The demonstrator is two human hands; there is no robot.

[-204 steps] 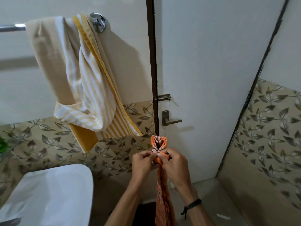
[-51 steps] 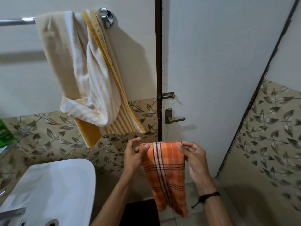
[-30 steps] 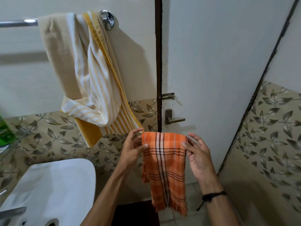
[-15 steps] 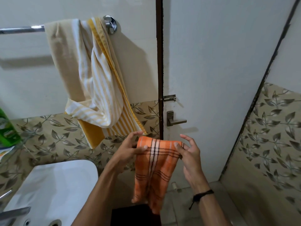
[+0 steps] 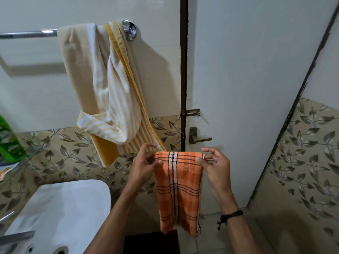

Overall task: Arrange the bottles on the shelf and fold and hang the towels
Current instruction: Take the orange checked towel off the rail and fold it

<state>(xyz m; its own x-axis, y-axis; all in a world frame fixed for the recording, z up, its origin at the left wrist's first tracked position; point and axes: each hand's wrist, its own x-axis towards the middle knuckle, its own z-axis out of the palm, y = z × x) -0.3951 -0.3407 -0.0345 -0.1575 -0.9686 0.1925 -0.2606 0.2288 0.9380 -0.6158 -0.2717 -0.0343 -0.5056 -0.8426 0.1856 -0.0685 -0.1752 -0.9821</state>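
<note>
A towel hangs over the right end of the wall rail, beside its mount. To its right is the door, with the handle below the latch. The sink sits low at the left, with a bottle above it. In front of the door, the left hand and right hand hold the top corners of a small towel, which hangs between them.

Orange towel: woven checked cloth, matt, fringe fraying at the hem.
Striped towel: soft terry cloth, hanging matt.
Towel rail: polished metal, glinting.
Basin: smooth, glossy white.
Door handle: brushed metal.
</note>
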